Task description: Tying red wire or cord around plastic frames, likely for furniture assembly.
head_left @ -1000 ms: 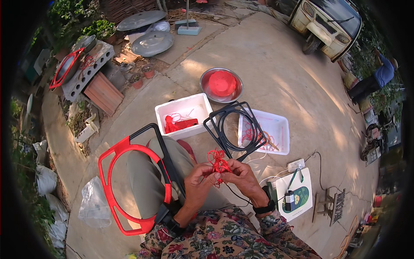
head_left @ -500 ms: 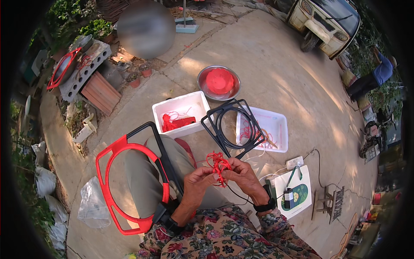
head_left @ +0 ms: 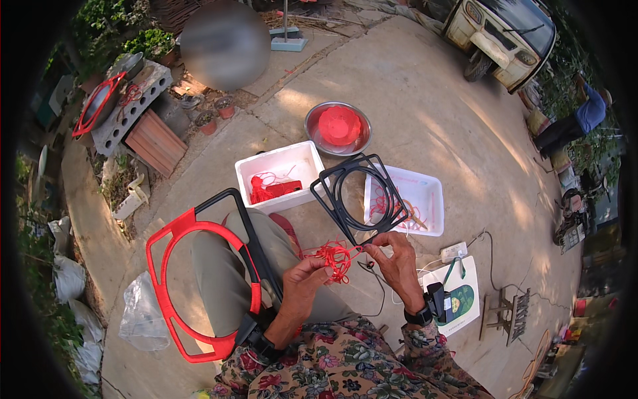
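Observation:
My left hand [head_left: 304, 284] is closed, with its thumb and fingertips pinching a loose tangle of thin red cord [head_left: 340, 261]. To its right, my right hand [head_left: 396, 267] grips a strand drawn out from the tangle, thumb and forefinger pressed together. The strand runs taut between the two hands. A red and black frame with a round opening [head_left: 181, 225] leans across my left leg. Beyond my hands stands a black frame with rings [head_left: 336, 199], overlapping a white tray [head_left: 430, 199] that holds red cord and a brownish stick-like piece.
A white foam box [head_left: 251, 163] contains red tasselled pieces. Behind it, a metal basin [head_left: 311, 126] holds a red bowl-shaped thing. A power strip [head_left: 454, 251] and a white bag [head_left: 473, 292] lie at right, with cables nearby. A clear plastic bag [head_left: 143, 316] lies at left. Another person [head_left: 588, 113] bends over, far right.
My right hand has moved right, away from my left hand, pulling a strand out of the red tangle. My left hand keeps its hold and has barely moved.

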Demonstrator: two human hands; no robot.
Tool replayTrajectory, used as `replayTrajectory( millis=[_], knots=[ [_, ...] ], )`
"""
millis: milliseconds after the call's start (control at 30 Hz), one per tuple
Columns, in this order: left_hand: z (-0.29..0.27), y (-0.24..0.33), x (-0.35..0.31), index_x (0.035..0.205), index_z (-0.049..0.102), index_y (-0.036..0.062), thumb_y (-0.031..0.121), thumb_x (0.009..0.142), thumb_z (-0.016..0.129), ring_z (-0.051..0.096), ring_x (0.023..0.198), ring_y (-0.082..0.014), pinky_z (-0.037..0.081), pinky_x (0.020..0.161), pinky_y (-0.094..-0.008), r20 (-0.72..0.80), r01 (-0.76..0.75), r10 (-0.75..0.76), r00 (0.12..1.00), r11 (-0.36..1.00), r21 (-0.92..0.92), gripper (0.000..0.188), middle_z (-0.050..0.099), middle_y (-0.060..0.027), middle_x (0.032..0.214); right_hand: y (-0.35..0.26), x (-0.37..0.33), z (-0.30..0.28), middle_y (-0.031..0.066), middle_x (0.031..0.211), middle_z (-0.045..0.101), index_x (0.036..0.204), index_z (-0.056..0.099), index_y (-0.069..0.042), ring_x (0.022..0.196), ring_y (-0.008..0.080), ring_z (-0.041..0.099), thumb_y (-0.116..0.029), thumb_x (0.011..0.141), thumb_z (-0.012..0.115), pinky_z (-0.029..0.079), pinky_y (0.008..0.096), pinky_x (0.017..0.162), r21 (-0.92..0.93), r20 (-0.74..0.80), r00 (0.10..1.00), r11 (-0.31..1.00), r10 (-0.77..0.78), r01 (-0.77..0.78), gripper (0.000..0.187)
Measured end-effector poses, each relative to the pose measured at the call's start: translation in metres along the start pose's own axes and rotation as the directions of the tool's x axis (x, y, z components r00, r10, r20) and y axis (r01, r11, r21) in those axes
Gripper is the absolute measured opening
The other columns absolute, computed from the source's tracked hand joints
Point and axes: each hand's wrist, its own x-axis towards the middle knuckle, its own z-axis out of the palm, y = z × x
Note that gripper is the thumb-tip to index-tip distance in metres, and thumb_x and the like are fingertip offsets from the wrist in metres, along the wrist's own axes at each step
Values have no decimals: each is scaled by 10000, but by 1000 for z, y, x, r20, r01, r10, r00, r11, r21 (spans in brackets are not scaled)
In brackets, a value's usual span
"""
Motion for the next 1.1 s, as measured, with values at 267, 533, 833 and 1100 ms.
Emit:
replayTrajectory(
  millis=[267,533,833,1100],
  knots=[
    [0,-1,-1,961,623,-4,58,873,622,556,757,-39,444,675,-188,11,-74,73,997,985,157,109,625,7,854,-49,-6,7,18,863,636,977,645,-4,735,83,544,-107,841,670,435,228,664,470,357,934,866,-7,-173,173],
    [-3,-2,-1,933,602,-9,65,880,609,520,745,-17,425,653,-177,20,-131,130,991,955,266,91,592,32,819,-34,-4,5,9,835,603,944,598,-7,716,68,522,-47,849,602,441,227,650,600,190,954,742,231,-299,103],
    [-2,6,-6,903,589,-7,68,891,589,509,735,-30,413,657,-194,116,-209,184,976,939,273,76,559,36,788,-63,-12,5,22,824,625,941,642,3,747,60,561,-123,862,655,451,225,678,509,371,929,837,-2,-201,149],
    [-2,6,-6,890,583,-5,69,894,583,496,741,-32,406,641,-193,163,-236,201,966,942,239,74,547,27,829,-68,-16,2,-15,786,613,925,634,-11,727,44,533,-110,845,650,433,218,646,537,459,884,764,91,-357,128]
  ],
)
